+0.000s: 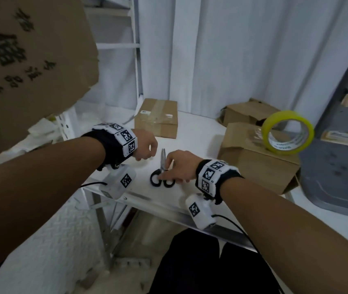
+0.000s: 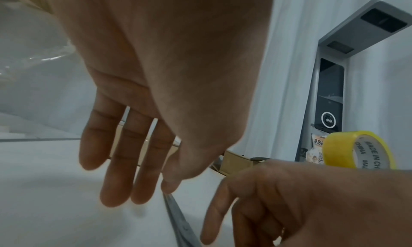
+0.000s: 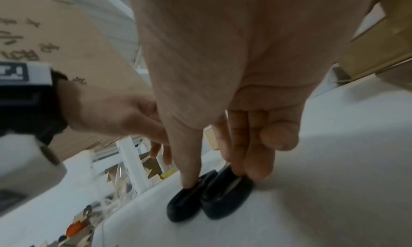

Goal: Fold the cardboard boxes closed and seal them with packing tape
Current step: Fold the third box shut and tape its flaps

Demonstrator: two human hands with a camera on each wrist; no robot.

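Note:
Black-handled scissors [image 1: 162,174] [image 3: 211,201] lie on the white table [image 1: 194,141], blades pointing away from me. My right hand [image 1: 175,166] [image 3: 217,176] reaches down onto them; the thumb tip rests on one handle loop and straight fingers touch the other. My left hand [image 1: 145,147] [image 2: 125,162] hovers just left of the blades [image 2: 178,221], fingers relaxed and holding nothing. A yellow tape roll [image 1: 287,132] [image 2: 361,148] stands on edge on a closed cardboard box [image 1: 257,166] at my right. A taped box [image 1: 157,117] sits at the back of the table.
A crumpled cardboard box [image 1: 249,113] lies behind the tape roll. A large printed carton [image 1: 31,60] looms at upper left beside a white rack [image 1: 134,60]. A grey bin [image 1: 338,166] stands at the right. The table's front edge is just below my wrists.

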